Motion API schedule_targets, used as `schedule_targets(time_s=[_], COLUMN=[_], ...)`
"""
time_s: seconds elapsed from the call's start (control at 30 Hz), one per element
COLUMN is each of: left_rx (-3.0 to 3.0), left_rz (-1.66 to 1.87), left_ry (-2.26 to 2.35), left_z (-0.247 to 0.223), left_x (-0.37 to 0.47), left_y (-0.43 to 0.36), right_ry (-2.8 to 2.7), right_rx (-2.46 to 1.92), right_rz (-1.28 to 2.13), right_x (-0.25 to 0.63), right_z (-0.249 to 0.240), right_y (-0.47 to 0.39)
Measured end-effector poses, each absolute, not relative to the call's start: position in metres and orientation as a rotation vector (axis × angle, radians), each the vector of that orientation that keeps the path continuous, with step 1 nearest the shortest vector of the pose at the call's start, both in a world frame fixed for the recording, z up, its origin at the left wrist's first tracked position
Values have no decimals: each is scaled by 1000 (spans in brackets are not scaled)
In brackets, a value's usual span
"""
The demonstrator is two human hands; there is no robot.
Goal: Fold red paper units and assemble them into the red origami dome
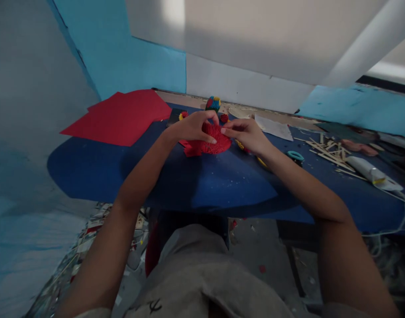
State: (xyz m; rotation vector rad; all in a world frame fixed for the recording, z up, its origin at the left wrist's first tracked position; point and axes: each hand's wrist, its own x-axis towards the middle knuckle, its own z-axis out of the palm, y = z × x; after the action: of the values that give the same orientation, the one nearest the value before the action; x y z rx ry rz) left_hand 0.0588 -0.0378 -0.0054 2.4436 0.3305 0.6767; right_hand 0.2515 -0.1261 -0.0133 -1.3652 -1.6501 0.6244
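A round red piece of many small folded paper parts (216, 143) is between my two hands, above the blue table. My left hand (195, 127) curves over its left side, thumb at the front and fingers behind, gripping it. At its upper right edge, the thumb and index finger of my right hand (244, 132) are pinched together; whether a small part is between them is too small to tell. Loose red paper pieces (191, 149) lie just below my left hand. A multicoloured folded-paper object (213, 104) stands behind the hands.
Large red sheets (123, 117) cover the table's back left. On the right are a teal ring-shaped item (295, 156), thin wooden sticks (331, 152) and a white glue gun (371, 171) with its cord. The blue table (222, 190) meets a wall at the back.
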Motion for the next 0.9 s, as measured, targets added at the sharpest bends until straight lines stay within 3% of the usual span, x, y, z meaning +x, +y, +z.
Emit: schedule_targets(time_s=[0.17, 0.37, 0.57, 0.73, 0.9], left_rx=[2405, 2318, 2347, 2396, 2386], left_rz=[683, 788, 776, 729, 722], left_ry=[300, 251, 290, 295, 343], left_z=[-7, -12, -16, -16, -13], left_x=[60, 65, 66, 66, 65], left_y=[-36, -31, -32, -33, -35], right_ry=[-1726, -1600, -1797, -1774, -1688], right_rx=[-1256, -1269, -1328, -1323, -1261], right_rz=[508, 785, 414, 563, 487], right_x=[252, 251, 251, 250, 246], right_z=[-12, -13, -7, -8, -14], right_y=[-125, -121, -125, -118, -117])
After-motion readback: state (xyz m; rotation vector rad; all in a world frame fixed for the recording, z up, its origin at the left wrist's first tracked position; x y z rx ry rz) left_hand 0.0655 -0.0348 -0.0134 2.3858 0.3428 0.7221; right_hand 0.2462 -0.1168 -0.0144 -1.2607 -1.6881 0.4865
